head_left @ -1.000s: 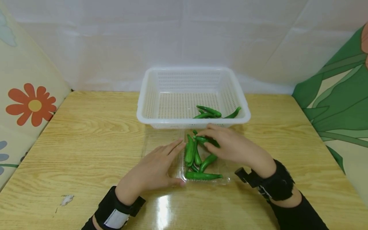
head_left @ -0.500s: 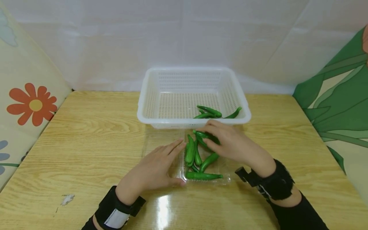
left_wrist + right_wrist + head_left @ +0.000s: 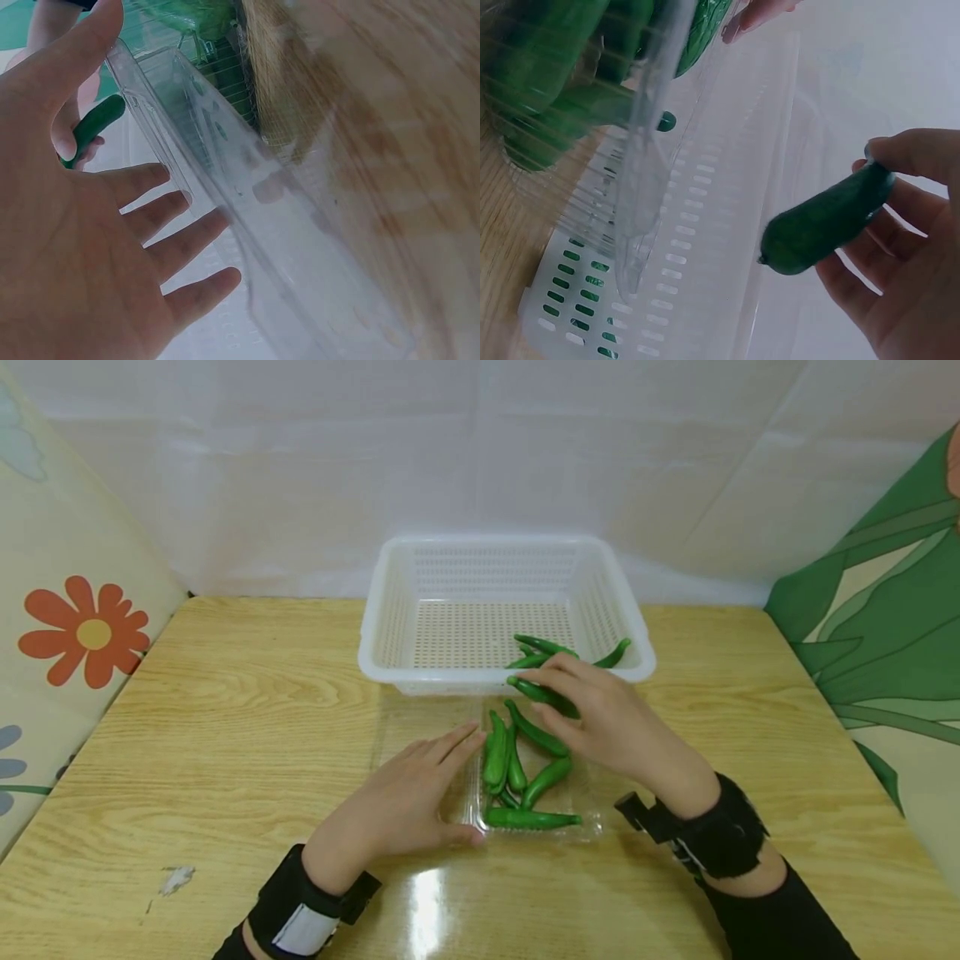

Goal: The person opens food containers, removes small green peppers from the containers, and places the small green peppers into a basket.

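My right hand [image 3: 611, 727] pinches a green chili pepper [image 3: 546, 696] between thumb and fingers, just above the near rim of the white basket. The right wrist view shows the same chili pepper [image 3: 817, 225] held clear of both containers. Below lies a transparent plastic box [image 3: 588, 835] with several green chili peppers [image 3: 495, 756] inside. At its left edge rests my left hand [image 3: 408, 789], fingers spread and fairly straight. In the left wrist view, those fingertips touch the clear plastic wall [image 3: 217, 199].
The white perforated basket [image 3: 435, 677] stands behind the plastic box, with several green chili peppers [image 3: 546, 649] at its near right. A flat transparent lid seems to lie left of the box, partly under the left hand. All of this is on a wood-grain table [image 3: 247, 693].
My right hand has lifted a chili pepper out of the plastic box and moved it up and away from me, toward the basket rim. My left hand has stayed in place.
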The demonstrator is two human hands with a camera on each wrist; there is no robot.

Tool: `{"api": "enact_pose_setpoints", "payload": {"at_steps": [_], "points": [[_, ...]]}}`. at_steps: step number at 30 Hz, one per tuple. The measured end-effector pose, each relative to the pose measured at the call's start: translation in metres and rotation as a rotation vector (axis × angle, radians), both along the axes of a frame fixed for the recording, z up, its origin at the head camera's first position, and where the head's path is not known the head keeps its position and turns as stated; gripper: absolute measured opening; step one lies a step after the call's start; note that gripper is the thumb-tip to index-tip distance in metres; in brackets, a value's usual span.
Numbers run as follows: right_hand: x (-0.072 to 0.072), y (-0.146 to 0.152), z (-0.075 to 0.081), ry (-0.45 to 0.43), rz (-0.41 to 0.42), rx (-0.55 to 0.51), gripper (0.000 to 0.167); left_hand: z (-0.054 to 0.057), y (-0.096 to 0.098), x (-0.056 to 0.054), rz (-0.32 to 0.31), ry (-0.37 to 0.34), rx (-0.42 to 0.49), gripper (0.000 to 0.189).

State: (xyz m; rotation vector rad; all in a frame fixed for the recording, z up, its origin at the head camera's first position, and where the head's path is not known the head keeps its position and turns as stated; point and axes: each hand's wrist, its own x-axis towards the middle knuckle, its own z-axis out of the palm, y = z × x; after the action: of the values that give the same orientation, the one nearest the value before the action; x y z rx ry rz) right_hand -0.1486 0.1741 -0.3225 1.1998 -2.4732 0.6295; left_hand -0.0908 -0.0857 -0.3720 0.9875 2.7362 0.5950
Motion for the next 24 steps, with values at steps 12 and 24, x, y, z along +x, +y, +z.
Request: {"api": "enact_pose_setpoints", "payload": {"at_steps": [12, 24], "points": [[-0.005, -0.001, 0.003, 0.241, -0.089, -0.095, 0.042, 0.0, 0.0, 0.0, -0.004, 0.011, 0.004, 0.112], [-0.013, 0.008, -0.002, 0.26, -0.269, -0.146, 0.032, 0.0, 0.0, 0.0, -0.002, 0.004, 0.002, 0.113]]}}
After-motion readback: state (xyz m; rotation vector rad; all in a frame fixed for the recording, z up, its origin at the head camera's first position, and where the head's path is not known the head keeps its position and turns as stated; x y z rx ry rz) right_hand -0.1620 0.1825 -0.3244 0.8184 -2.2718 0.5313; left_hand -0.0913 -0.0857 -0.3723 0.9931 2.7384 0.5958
